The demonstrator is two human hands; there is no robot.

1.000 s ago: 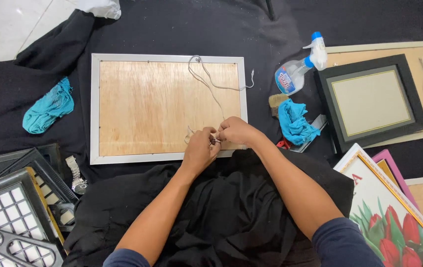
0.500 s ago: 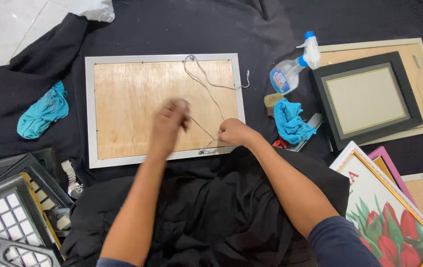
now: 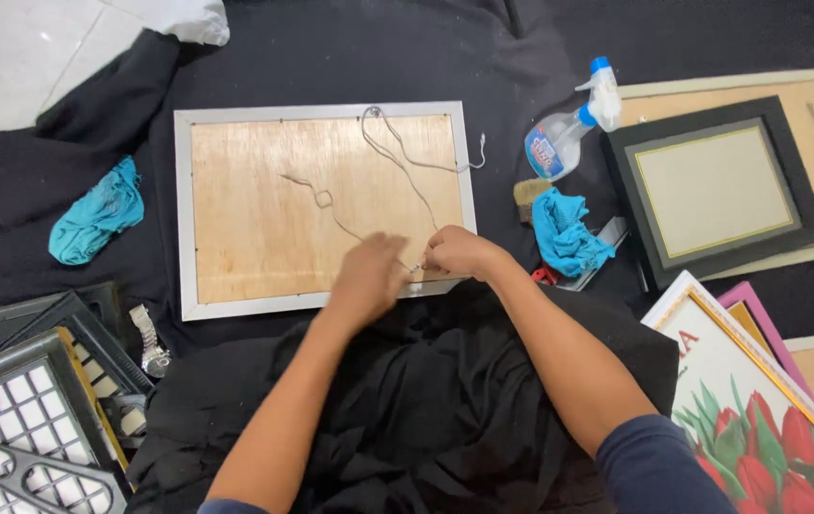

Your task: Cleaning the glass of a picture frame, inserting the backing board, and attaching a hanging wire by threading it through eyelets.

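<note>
Since the earlier frame the left hand [image 3: 369, 276] had come back from the middle of the wooden backing to the near edge of the frame [image 3: 323, 205], closing up beside the right hand [image 3: 459, 252]. The string [image 3: 397, 162], drawn taut half a second before, now lay slack in loops across the board.

The frame lay face down on the black cloth [image 3: 350, 57] covering the floor, silver border up, its long near edge just in front of the person. The string ran from a fixing at the far edge down to the near edge, with one loose end trailing over the right border.

Both hands met at the near edge, right of its middle. The right hand's grip was pinched on the string end between fingertips and thumb. The left hand's fingers were curled just beside it; whether they held the string could not be told, the image being blurred there.

A teal rag [image 3: 98, 211] lay off the left edge of the frame. To the right stood a spray bottle [image 3: 569, 133], on its side, with a second teal rag [image 3: 567, 233] near it and a black picture frame [image 3: 716, 190] beyond. A flower print [image 3: 759, 419] lay at the near right. A wristwatch [image 3: 145, 338] lay at the near left.
</note>
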